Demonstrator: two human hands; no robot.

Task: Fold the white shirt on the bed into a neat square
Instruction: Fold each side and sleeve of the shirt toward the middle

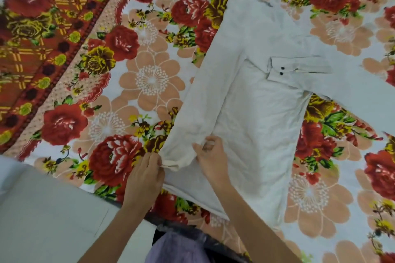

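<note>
White cotton long-sleeved shirt [256, 113], flat on floral bedsheet [139, 74]; left hand [145, 175] pinches cuff, right hand [211, 158] grips adjoining sleeve fold.

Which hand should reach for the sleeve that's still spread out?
Right hand. The spread sleeve lies on its side of the shirt; the left hand is pinching the folded sleeve's cuff.

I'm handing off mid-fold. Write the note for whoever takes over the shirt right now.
Left hand: pinching the cuff end of the folded-in sleeve.
Right hand: gripping the same sleeve beside it.
Shirt: flat on the floral bedsheet, collar away from you.
Done: one sleeve laid along the body.
Left: the other sleeve is spread out sideways; fold it in, then fold the body into a square.
</note>
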